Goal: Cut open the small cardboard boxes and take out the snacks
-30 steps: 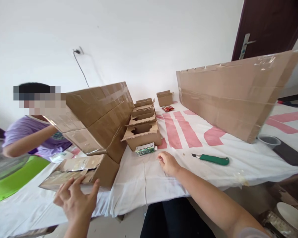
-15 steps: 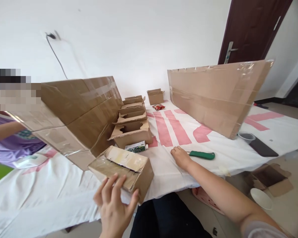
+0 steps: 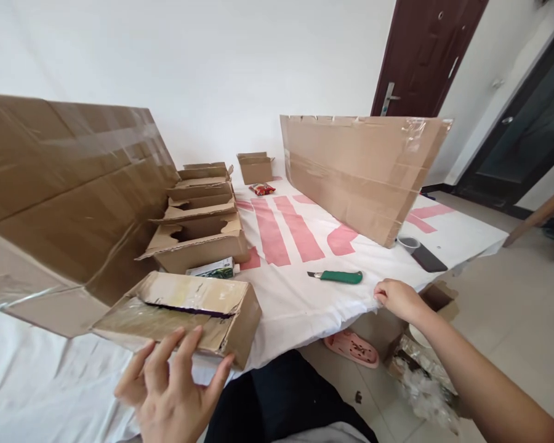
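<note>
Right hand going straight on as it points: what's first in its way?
The right hand would likely meet the green-handled knife first, though depth is hard to judge.

In front of me I have a low, oblong box (image 3: 141,317) of brown cardboard, lying flat with its long side towards me. A paler, scuffed flap covers the far half of its top; glossy clear tape shines on the near half. Between the two I see a narrow dark gap, so the top isn't fully closed. The edges look worn, and the right-hand corner is ragged. It sits just on my side of the small drink carton (image 3: 215,269), reaching past it both ways.
</note>
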Motion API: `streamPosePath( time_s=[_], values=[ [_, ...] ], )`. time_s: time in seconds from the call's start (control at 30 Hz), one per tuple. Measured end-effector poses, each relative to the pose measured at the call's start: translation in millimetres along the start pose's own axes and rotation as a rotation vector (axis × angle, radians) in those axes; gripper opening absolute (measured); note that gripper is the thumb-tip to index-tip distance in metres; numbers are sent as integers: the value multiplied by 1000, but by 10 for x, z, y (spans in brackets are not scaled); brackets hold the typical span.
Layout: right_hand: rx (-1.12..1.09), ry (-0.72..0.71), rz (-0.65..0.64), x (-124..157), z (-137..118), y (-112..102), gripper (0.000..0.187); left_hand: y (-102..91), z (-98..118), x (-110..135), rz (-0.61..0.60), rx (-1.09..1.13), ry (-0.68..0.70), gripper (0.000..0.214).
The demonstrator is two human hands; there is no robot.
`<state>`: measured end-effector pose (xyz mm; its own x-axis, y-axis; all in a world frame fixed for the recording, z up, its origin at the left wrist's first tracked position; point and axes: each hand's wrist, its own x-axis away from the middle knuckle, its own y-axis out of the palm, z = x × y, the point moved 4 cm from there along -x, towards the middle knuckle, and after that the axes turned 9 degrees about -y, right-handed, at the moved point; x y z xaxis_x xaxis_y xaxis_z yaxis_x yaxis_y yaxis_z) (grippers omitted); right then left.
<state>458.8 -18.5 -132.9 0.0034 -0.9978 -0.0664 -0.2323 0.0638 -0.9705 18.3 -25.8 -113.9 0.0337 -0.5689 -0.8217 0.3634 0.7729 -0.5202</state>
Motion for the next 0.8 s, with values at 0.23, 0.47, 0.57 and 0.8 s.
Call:
streamPosePath(
  time_s=[0.23, 0.47, 0.57, 0.8],
  values=[
    [103, -203, 266, 410, 14, 317, 14, 7, 58, 10, -11, 50, -36, 65],
    [-70, -228, 499, 587, 109, 588, 22, -15, 94, 54, -55, 132, -60, 76],
    [-160, -225, 531, 633, 152, 709, 20, -3, 96, 52, -53, 137, -51, 81],
    [-68, -214, 609, 619, 123, 591, 16, 32, 80, 44, -13, 163, -24, 78]
  ],
)
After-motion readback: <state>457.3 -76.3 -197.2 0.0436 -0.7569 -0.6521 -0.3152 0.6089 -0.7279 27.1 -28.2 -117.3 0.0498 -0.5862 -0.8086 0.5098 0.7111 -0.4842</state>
